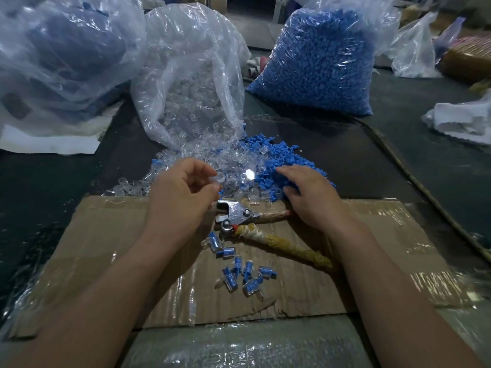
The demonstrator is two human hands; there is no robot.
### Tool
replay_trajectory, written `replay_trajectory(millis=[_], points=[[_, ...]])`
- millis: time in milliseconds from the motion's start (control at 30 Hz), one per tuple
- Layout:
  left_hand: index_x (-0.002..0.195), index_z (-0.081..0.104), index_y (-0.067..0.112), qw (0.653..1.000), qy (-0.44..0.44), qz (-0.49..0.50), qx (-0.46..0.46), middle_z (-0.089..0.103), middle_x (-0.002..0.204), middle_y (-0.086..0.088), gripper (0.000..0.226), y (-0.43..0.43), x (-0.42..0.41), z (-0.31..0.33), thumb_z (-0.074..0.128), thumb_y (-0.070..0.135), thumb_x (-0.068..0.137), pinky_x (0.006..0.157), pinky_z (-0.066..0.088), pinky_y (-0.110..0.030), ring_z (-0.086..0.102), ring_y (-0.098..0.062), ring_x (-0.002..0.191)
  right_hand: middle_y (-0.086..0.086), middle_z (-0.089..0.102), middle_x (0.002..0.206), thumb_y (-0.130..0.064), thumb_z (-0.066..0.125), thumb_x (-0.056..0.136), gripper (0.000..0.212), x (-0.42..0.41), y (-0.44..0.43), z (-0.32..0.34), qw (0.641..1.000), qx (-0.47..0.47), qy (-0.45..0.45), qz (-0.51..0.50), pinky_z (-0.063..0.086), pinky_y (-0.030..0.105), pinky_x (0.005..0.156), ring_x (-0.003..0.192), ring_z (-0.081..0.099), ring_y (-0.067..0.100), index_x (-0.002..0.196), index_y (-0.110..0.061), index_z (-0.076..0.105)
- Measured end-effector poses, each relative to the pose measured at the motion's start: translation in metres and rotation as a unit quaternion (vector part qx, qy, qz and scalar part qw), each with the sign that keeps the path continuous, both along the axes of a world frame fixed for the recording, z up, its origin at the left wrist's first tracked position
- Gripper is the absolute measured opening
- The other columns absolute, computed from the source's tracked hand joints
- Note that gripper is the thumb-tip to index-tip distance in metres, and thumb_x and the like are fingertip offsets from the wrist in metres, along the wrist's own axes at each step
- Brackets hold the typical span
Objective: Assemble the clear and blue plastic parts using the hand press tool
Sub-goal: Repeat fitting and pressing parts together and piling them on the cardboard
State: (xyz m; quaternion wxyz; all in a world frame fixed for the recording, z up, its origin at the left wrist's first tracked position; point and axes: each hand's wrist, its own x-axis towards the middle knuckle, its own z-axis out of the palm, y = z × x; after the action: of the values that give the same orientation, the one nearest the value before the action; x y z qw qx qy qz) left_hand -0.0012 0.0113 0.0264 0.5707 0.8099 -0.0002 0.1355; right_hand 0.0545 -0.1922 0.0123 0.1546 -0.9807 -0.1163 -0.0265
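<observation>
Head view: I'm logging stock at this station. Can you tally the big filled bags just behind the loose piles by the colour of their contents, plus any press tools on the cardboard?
Bags of clear parts: 1
Bags of blue parts: 1
Bags with dim bluish contents, kind unclear: 1
Hand press tools: 1
Total: 4

Far side walled off by three bags: left bag point(58, 54), clear-parts bag point(191, 75), blue-parts bag point(318, 62); narrow gap left between last two. Loose clear parts point(236, 163) and blue parts point(276, 155) heaped at cardboard point(106, 235) far edge. Press tool point(239, 213) and assembled pieces point(244, 272) lying mid-cardboard. Cardboard flanks open; bare bench point(372, 168) open right of heap.
</observation>
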Motion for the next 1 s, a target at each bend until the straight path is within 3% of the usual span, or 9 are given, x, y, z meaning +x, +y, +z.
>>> replay_trajectory(millis=[133,333,533,767,867,1000], points=[[0.079,0.054,0.028,1.0,-0.003,-0.003,0.025,0.064,0.08,0.003,0.026,-0.0013,-0.0023,0.0013,0.063,0.004,0.083,0.063,0.051,-0.012,0.063,-0.011,0.075,-0.002,0.056,0.126,-0.008,0.053,0.089,0.038,-0.0026,0.0027,0.0011,0.999,0.037,-0.003,0.02,0.036,0.027,0.094,0.115,0.048,0.015,0.124,-0.022,0.056],[0.081,0.055,0.027,0.999,0.01,-0.022,0.025,0.063,0.082,0.003,0.024,-0.0034,-0.0041,0.0004,0.062,0.004,0.083,0.061,0.05,-0.012,0.063,-0.009,0.077,0.0,0.064,0.111,-0.003,0.059,0.085,0.029,-0.0048,0.0042,0.0014,0.995,0.099,-0.032,0.013,0.038,0.02,0.086,0.102,0.055,0.012,0.11,-0.016,0.066],[0.081,0.054,0.027,0.999,0.006,-0.022,0.027,0.062,0.082,0.002,0.025,-0.0037,-0.0048,0.0,0.063,0.004,0.083,0.063,0.049,-0.009,0.062,-0.01,0.077,-0.013,0.053,0.092,-0.001,0.061,0.084,0.025,-0.0054,0.0049,0.0025,0.987,0.147,-0.067,-0.01,0.037,0.008,0.076,0.086,0.047,-0.001,0.103,-0.015,0.068],[0.08,0.054,0.028,0.999,-0.001,-0.022,0.031,0.062,0.081,0.005,0.026,-0.0035,-0.0048,-0.0001,0.064,0.005,0.082,0.062,0.048,-0.006,0.062,-0.006,0.075,-0.01,0.056,0.1,-0.009,0.06,0.087,0.024,-0.0058,0.0044,0.0038,0.989,0.139,-0.051,-0.014,0.034,0.008,0.078,0.095,0.05,0.004,0.107,-0.018,0.066],[0.08,0.054,0.029,0.999,-0.004,-0.024,0.035,0.062,0.081,0.005,0.027,-0.003,-0.0054,-0.0005,0.064,0.005,0.082,0.062,0.05,-0.009,0.062,-0.007,0.075,-0.002,0.061,0.115,-0.015,0.06,0.087,0.028,-0.0059,0.004,0.0013,0.997,0.083,-0.009,-0.005,0.035,0.018,0.082,0.103,0.052,0.011,0.115,-0.02,0.064],[0.079,0.054,0.029,0.999,-0.002,-0.031,0.028,0.062,0.079,0.003,0.027,-0.0037,-0.0046,-0.001,0.063,0.003,0.082,0.061,0.05,-0.01,0.062,-0.008,0.073,-0.001,0.063,0.112,-0.009,0.059,0.087,0.027,-0.006,0.0042,0.0004,0.997,0.079,-0.015,-0.002,0.035,0.018,0.081,0.1,0.053,0.011,0.111,-0.019,0.066]])
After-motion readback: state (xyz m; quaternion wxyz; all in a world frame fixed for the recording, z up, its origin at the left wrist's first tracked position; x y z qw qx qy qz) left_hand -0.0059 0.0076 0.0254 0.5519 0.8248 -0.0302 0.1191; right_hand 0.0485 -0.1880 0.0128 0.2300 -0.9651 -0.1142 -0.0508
